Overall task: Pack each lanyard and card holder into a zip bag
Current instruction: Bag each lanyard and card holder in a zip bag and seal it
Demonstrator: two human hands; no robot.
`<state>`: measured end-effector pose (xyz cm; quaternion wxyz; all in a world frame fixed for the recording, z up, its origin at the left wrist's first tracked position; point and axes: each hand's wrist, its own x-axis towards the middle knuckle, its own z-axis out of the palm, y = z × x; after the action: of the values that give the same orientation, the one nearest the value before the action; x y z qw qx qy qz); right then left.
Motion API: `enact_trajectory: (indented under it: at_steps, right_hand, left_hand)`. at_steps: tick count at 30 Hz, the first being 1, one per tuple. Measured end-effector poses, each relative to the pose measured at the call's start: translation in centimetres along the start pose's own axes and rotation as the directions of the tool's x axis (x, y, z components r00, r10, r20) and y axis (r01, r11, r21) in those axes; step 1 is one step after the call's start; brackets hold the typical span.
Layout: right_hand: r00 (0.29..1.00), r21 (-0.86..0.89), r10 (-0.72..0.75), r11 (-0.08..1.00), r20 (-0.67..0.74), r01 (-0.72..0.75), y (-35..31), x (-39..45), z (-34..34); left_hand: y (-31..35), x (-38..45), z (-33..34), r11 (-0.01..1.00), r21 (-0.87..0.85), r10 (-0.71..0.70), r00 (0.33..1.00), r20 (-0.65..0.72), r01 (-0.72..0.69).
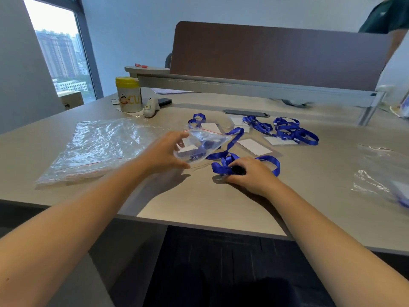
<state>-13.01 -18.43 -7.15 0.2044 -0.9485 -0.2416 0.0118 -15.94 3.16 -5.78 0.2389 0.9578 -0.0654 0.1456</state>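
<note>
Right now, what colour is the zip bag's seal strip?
Red, on the zip bag held by the left hand; head view.

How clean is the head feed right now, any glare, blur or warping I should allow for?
Head view: glare ripples on the stack of zip bags; the window is blown out; the right edge smears near the packed bag; the divider bows from wide-angle distortion; both hands cast soft shadows.

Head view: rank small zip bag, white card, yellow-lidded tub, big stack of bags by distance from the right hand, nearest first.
From the right hand:
1. Small zip bag, just to its left, held by the left hand.
2. White card, lying just beyond the hand; too close to call against the bag.
3. Big stack of bags, far left.
4. Yellow-lidded tub, back left.
</note>
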Motion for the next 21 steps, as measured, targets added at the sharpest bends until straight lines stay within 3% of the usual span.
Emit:
enact_trajectory:
  at_steps: [13,21]
  right_hand:
    - [0.979,0.124,-0.052,0.989,-0.195,0.078,0.2,0.5,-0.2]
    - [0.906,0.326,-0.125,0.905,-0.405,0.271,-2.7,1.4,-1.3]
  left_hand:
    - [0.4,-0.2,0.0,0.993,-0.101,-0.066,0.998,0.001,0.065]
    - [-0.1,0.7,-0.3,0.983,-0.155,-0.095,0.995,0.008,0.095]
